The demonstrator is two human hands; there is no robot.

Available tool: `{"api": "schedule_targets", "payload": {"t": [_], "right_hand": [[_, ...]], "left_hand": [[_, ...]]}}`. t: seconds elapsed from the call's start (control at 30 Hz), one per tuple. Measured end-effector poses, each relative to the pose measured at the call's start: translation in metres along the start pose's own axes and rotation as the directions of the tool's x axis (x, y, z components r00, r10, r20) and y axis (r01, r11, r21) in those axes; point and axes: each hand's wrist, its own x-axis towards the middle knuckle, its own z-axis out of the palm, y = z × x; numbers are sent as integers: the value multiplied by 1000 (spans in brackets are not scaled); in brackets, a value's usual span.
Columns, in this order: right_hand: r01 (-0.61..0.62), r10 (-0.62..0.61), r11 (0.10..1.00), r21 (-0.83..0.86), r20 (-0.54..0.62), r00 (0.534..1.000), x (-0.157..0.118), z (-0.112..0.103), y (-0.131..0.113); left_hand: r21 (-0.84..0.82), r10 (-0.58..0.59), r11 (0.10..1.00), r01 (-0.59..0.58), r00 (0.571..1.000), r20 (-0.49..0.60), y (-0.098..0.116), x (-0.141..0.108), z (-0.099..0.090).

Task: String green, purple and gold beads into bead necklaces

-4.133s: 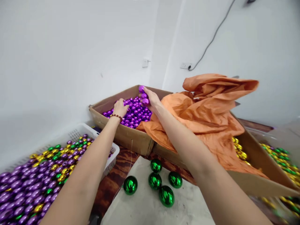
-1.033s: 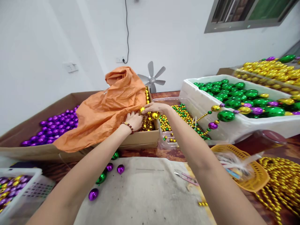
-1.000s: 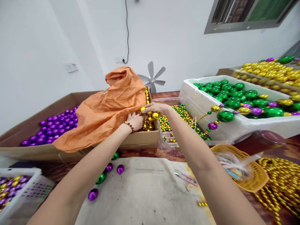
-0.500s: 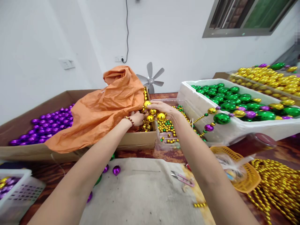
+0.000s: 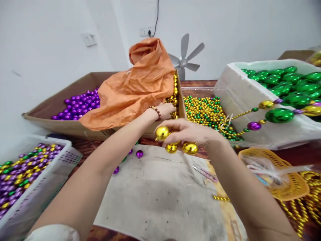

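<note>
My right hand is closed around several shiny gold balls, held just above the back edge of a grey cloth. My left hand, a beaded bracelet at its wrist, reaches over the front wall of a cardboard box. Its fingertips are at the gold balls inside, where I cannot make out what they grip. An orange sheet drapes over the box's middle, touching the left hand's far side. Purple balls fill the box's left part.
Right of the box stands a clear bin of small beads, then a white foam box with green ovals. Snips and a loose purple ball lie on the cloth. A yellow basket is at right, a white crate at left.
My right hand has drawn back from the box toward me with gold balls in it. My left hand stays at the box. The camera view has shifted down and left.
</note>
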Motion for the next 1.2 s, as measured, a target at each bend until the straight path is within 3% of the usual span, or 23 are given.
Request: {"api": "schedule_targets", "payload": {"t": [0.1, 0.17, 0.2, 0.3, 0.4, 0.47, 0.53, 0.6, 0.67, 0.8, 0.9, 0.93, 1.0, 1.1, 1.13, 1.2], "right_hand": [[29, -26, 927, -373, 13, 1000, 33, 39, 34], [-19, -37, 816, -578, -84, 996, 61, 60, 64], [-84, -6, 738, -669, -131, 991, 74, 69, 78], [-152, -5, 666, -730, -209, 978, 102, 89, 109], [-161, -38, 630, -759, -237, 971, 115, 98, 125], [-164, -52, 603, -781, -244, 968, 118, 100, 132], [-166, -61, 576, -800, -245, 968, 119, 100, 137], [-165, -65, 548, -820, -238, 969, 121, 101, 140], [-144, -71, 524, -839, -211, 975, 121, 103, 141], [-150, -98, 457, -877, -217, 971, 116, 107, 144], [-174, -180, 399, -900, -262, 948, 110, 103, 154], [-160, -203, 392, -906, -254, 945, 106, 100, 158], [-143, -261, 387, -911, -257, 930, 94, 95, 164], [-127, -362, 403, -906, -285, 887, 70, 94, 167], [-129, -389, 416, -900, -304, 870, 62, 96, 167], [-141, -422, 457, -878, -353, 835, 49, 103, 166]], "left_hand": [[66, 52, 997, -47, 996, -72, 1, -2, -11], [56, 125, 992, -114, 954, -274, 4, -16, -21], [35, 147, 989, -145, 908, -392, 6, -30, -25], [-19, 99, 989, -146, 754, -649, 16, -100, -19], [-28, -2, 999, -26, 694, -720, 19, -191, 24], [-7, -75, 995, 95, 727, -682, 12, -241, 68], [38, -129, 981, 189, 793, -596, 0, -274, 112], [78, -189, 962, 262, 843, -504, -10, -287, 147], [108, -254, 938, 330, 863, -437, -14, -289, 169], [138, -300, 915, 378, 869, -393, -7, -284, 180], [93, -318, 919, 384, 857, -405, -5, -302, 164], [71, -346, 907, 415, 831, -436, -7, -317, 153], [34, -424, 851, 524, 724, -544, -15, -363, 123], [-26, -563, 660, 751, 471, -679, -46, -461, 69], [-59, -624, 562, 825, 376, -686, -62, -495, 53], [-125, -776, 338, 933, 201, -598, -94, -554, 29]]}}
